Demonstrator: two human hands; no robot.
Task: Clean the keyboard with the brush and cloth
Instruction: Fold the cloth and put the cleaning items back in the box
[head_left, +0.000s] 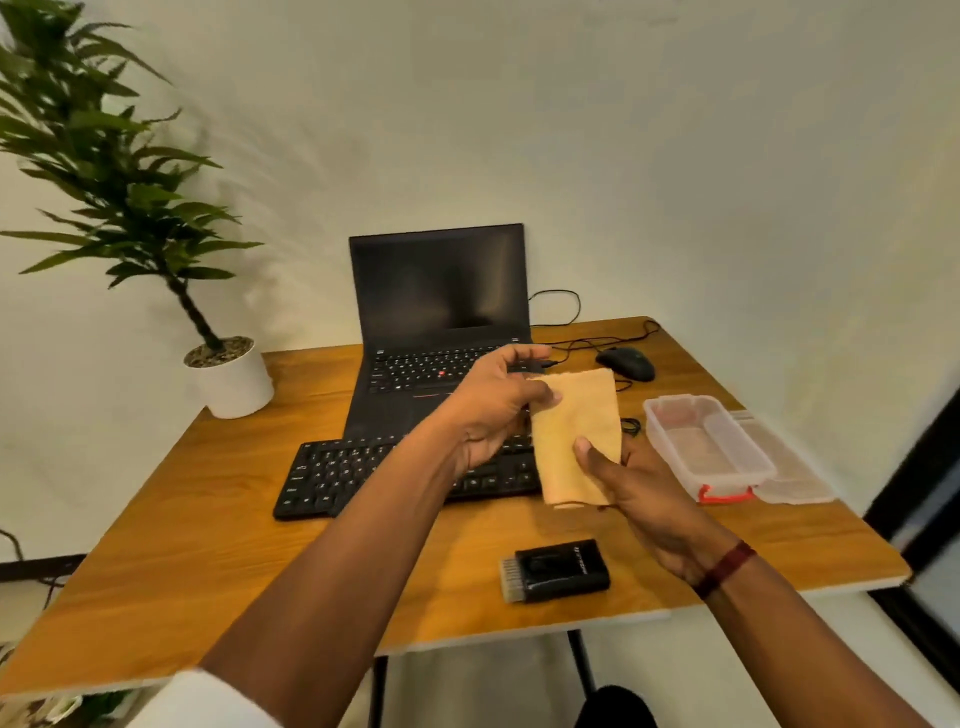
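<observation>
A black keyboard (337, 475) lies on the wooden desk (208, 545) in front of a laptop. Above its right end both hands hold up a folded yellow cloth (576, 431). My left hand (488, 410) pinches the cloth's upper left edge between thumb and fingers. My right hand (634, 483) grips the lower right part, thumb on the front. The cloth and my left forearm hide the keyboard's right end. A black brush (558, 570) with pale bristles lies on the desk near the front edge, below the hands.
An open black laptop (441, 312) stands behind the keyboard, with a black mouse (626, 362) and cables to its right. A clear plastic box (706, 447) with a red clasp and its lid (789, 467) sit at the right. A potted plant (228, 379) occupies the back left corner.
</observation>
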